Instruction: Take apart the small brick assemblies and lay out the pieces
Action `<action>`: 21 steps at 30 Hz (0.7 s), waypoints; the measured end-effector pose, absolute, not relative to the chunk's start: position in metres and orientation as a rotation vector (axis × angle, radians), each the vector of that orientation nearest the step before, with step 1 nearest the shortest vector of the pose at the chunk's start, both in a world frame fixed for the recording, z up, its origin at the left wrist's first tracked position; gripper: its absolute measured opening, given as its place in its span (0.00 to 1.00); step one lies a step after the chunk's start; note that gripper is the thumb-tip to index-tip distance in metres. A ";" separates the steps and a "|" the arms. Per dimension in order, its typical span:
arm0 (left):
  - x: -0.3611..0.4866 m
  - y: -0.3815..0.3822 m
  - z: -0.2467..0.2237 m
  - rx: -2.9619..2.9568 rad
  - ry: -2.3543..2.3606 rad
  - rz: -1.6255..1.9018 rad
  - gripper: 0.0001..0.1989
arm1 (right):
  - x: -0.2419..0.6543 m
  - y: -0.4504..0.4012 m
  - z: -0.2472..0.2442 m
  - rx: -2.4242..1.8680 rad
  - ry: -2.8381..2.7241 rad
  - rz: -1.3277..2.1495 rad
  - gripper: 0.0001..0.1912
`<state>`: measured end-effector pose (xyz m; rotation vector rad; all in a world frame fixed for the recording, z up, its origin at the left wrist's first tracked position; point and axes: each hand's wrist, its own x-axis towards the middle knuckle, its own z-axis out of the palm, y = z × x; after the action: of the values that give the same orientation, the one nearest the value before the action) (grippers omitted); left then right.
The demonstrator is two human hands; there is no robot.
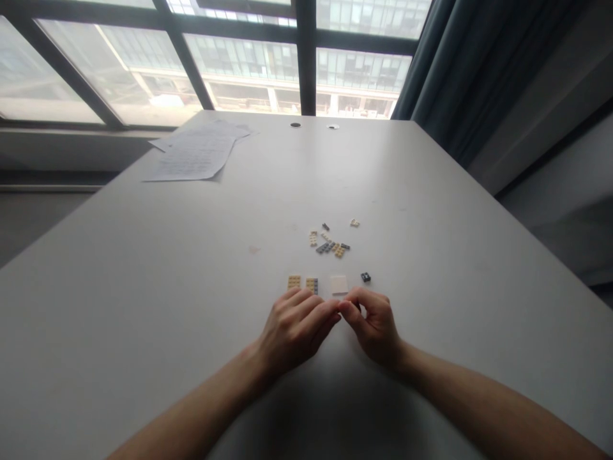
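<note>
My left hand [299, 322] and my right hand [373, 322] meet at their fingertips just above the near part of the table. Both are closed in a pinch, and whatever lies between the fingertips is too small or hidden to name. Right beyond my left hand are a tan studded plate [294, 281] and a tan-and-grey studded plate [311, 285], both partly covered by the fingers. A flat white square tile [338, 285] lies beyond the meeting fingertips. Past my right hand sits a small black brick piece [366, 277].
Farther out lie loose building pieces: grey plates [325, 247], a tan plate [339, 250], small cream pieces [313, 238] and a cream piece [354, 223] off to the right. Printed papers [191, 153] rest at the white table's [143, 287] far left, before the window.
</note>
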<state>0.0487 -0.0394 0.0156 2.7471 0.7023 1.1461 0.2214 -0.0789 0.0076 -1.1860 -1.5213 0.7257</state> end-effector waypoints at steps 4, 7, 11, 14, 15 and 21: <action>0.048 -0.039 0.014 2.753 0.700 1.138 0.07 | 0.220 -0.079 0.010 -1.165 -1.490 0.693 0.15; 0.048 -0.039 0.014 2.756 0.707 1.145 0.08 | 0.220 -0.079 0.010 -1.164 -1.474 0.678 0.14; 0.048 -0.040 0.015 2.750 0.721 1.145 0.08 | 0.221 -0.079 0.009 -1.167 -1.475 0.676 0.13; 0.048 -0.040 0.015 2.742 0.710 1.161 0.09 | 0.221 -0.079 0.009 -1.164 -1.472 0.679 0.12; 0.048 -0.040 0.015 2.740 0.708 1.161 0.09 | 0.220 -0.079 0.009 -1.160 -1.470 0.681 0.12; 0.047 -0.039 0.012 2.748 0.720 1.121 0.09 | 0.221 -0.079 0.009 -1.180 -1.473 0.703 0.13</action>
<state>0.0469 -0.0390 0.0125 2.7478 0.7197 1.1207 0.2209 -0.0790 0.0086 -1.1804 -1.4734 0.7029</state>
